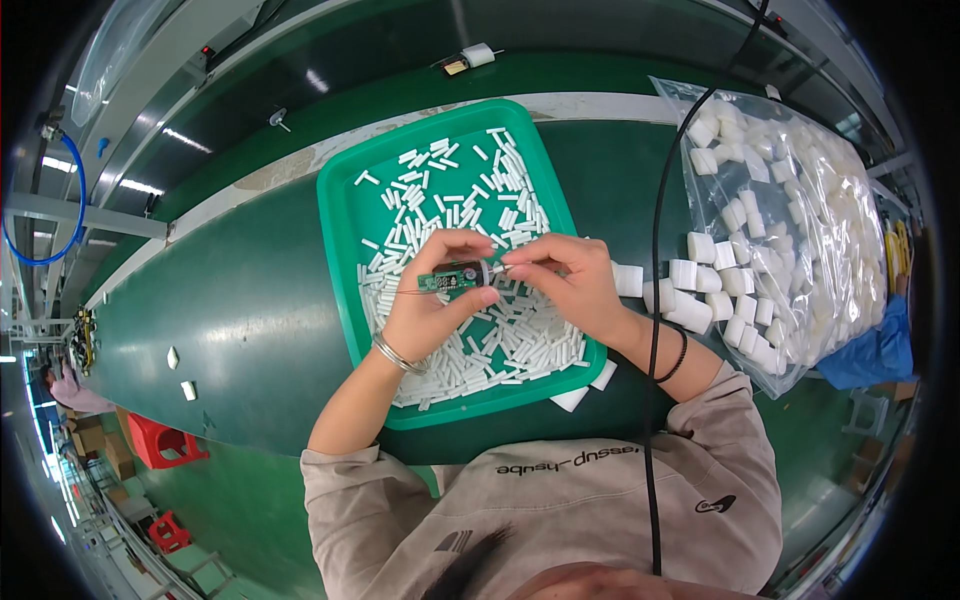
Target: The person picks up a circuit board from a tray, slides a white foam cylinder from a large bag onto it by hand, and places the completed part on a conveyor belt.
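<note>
Two bare hands meet over the tray, fingertips close together. One silver-coloured metal bangle, perhaps several, rings the left wrist; one thin black band circles the right. Between the hands is one small electronic assembly (455,277): a narrow green circuit board with pale components, a dark rounded body and a light right-hand end, lying roughly level, thin wires trailing left. The left hand (428,298) grips it between thumb and fingers; the right hand (572,278) pinches one small whitish piece at that end.

Beneath sits one green plastic rectangular tray (343,260) with rounded corners, strewn with short white tubes (411,212), far too many to count. Two white pieces (570,399) lie by its near right corner. Rightward is one clear plastic bag (845,250) with dozens of chunky white blocks (690,310). Two small pale pieces (188,391) rest leftward. Beyond the tray lies one similar assembly (456,66) with a white cylinder (478,54).
</note>
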Demonstrator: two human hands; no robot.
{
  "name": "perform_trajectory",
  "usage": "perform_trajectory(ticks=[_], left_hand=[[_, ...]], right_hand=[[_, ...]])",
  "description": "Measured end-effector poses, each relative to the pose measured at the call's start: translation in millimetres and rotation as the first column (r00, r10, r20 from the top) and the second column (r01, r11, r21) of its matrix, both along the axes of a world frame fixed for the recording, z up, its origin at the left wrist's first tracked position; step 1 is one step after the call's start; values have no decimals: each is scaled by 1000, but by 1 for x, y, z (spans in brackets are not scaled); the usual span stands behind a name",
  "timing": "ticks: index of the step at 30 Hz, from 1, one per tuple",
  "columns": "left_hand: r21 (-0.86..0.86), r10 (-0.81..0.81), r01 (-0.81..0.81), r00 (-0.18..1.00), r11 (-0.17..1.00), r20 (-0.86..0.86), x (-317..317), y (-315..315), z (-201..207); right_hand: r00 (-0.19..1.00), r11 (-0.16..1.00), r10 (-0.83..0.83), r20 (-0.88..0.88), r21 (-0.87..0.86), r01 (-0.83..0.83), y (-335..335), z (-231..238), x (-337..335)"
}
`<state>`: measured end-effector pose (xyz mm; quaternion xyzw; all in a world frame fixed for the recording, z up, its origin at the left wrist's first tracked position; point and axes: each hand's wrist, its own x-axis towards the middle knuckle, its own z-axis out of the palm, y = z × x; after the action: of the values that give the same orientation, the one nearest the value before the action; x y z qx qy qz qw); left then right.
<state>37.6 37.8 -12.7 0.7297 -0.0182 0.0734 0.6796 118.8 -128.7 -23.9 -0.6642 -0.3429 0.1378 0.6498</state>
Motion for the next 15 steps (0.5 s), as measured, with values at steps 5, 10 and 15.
perform_trajectory(ticks=[5,10,15], left_hand=[[-209,-3,-28,989,978,-148,-1,-1,-3],[-315,184,-226,970,922,-158,0,1,-8],[-364,441,-459,887,810,-136,10,13,-12]], right_hand=[[700,996,65,711,-91,1,-3,1,15],[519,993,46,853,-95,69,7,13,16],[827,886,123,549,-436,157,9,6,12]])
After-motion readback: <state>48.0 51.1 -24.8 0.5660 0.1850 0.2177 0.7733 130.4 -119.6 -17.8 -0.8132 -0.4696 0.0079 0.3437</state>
